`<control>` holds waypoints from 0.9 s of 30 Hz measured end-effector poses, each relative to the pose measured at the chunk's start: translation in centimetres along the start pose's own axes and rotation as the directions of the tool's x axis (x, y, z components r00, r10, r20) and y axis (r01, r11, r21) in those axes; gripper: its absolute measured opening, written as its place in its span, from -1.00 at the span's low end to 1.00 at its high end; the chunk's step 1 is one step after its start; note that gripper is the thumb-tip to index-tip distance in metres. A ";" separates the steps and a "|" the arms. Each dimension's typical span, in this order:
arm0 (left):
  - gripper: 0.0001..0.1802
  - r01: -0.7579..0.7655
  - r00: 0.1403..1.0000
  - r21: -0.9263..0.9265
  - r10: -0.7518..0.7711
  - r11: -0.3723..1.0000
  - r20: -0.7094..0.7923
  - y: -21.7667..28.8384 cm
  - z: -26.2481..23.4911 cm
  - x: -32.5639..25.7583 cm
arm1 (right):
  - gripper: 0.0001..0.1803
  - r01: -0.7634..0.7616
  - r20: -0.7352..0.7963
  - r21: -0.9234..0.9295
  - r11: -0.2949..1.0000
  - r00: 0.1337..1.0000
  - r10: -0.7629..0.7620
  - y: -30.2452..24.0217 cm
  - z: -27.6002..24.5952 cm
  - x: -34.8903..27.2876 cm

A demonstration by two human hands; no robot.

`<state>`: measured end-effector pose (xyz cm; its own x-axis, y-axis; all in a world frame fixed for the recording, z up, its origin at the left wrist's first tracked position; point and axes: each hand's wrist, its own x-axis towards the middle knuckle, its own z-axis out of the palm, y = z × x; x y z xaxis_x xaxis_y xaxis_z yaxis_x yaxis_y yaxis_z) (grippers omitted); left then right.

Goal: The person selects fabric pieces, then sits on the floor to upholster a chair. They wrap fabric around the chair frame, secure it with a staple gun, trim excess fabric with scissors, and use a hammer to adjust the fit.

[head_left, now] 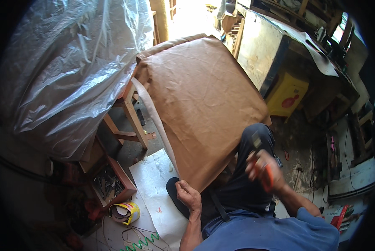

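A large brown sheet of leather-like material [208,96] is draped over a wooden frame, with one wooden leg [134,123] showing at its left. Along the sheet's left side, a pale strip of its underside [152,111] is turned up. My left hand [189,195] is closed on the sheet's near corner, just above my knee. Over my other thigh, apart from the sheet, my right hand [262,169] holds orange-handled scissors [268,178], their blades pointing up and away. Motion blurs the blades, so how far they are parted cannot be seen.
Clear plastic sheeting [83,62] covers something bulky at the left. Below it are a wooden drawer [122,184] of metal pieces and a yellow tin [131,212]. A white board [154,171] lies beside my leg. A yellow container [287,94] stands under the right-hand workbench [260,46].
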<state>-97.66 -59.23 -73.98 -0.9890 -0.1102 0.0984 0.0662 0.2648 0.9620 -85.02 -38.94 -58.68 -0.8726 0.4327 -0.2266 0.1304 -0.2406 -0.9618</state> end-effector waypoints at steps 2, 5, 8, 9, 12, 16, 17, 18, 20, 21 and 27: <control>-0.56 0.002 1.000 0.003 -0.002 1.000 0.011 0.4 -0.3 0.0 | -0.62 -0.500 0.108 -0.030 0.866 0.859 0.500 3.8 3.5 -3.3; -0.56 0.024 0.999 0.003 -0.024 1.000 0.026 0.6 -0.6 -0.1 | -0.45 -0.672 0.131 -0.124 0.730 0.718 0.684 8.2 3.5 -4.4; -0.55 0.013 0.999 0.049 -0.015 0.999 0.028 0.6 -0.8 -0.1 | -0.23 -0.564 0.089 -0.403 0.721 0.760 0.644 10.7 2.6 -2.7; -0.54 -0.002 1.000 0.055 0.001 0.998 0.020 0.6 -0.9 -0.1 | -0.22 -0.505 0.089 -0.459 0.731 0.792 0.603 11.0 2.4 -2.2; -0.54 -0.021 1.000 0.075 0.021 0.997 0.008 0.7 -0.9 0.0 | -0.25 -0.402 0.139 -0.493 0.771 0.839 0.527 11.2 2.9 -0.4; -0.54 0.007 1.000 0.081 -0.008 0.997 0.005 0.8 -0.7 0.2 | -0.32 -0.327 0.115 -0.488 0.809 0.895 0.431 11.6 4.0 0.0; -0.54 -0.012 1.000 0.085 0.012 0.996 0.001 0.8 -0.7 0.3 | -0.36 -0.275 0.120 -0.475 0.836 0.921 0.372 11.8 4.1 -0.2; -0.54 -0.030 1.000 0.089 0.031 0.996 -0.002 0.8 -0.7 0.4 | -0.39 -0.333 0.105 -0.462 0.822 0.900 0.423 11.9 4.1 -0.3; -0.54 -0.021 1.000 0.097 0.021 0.995 0.004 0.7 -0.6 0.5 | -0.47 -0.454 0.098 -0.395 0.799 0.844 0.528 12.2 3.9 -0.5; -0.54 0.008 1.000 0.100 -0.009 0.995 0.013 0.6 -0.7 0.5 | -0.55 -0.412 0.087 -0.400 0.818 0.872 0.482 12.3 3.8 -0.5; -0.54 0.009 1.000 0.121 -0.013 0.993 0.028 0.6 -0.8 0.6 | -0.59 -0.158 0.150 -0.358 0.920 0.963 0.224 12.4 4.2 0.7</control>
<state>-98.06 -59.93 -73.09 -0.9931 -0.0866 0.0787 0.0404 0.3778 0.9250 -85.97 -45.25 -70.14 -0.8816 0.2329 -0.4106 0.4267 0.0215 -0.9041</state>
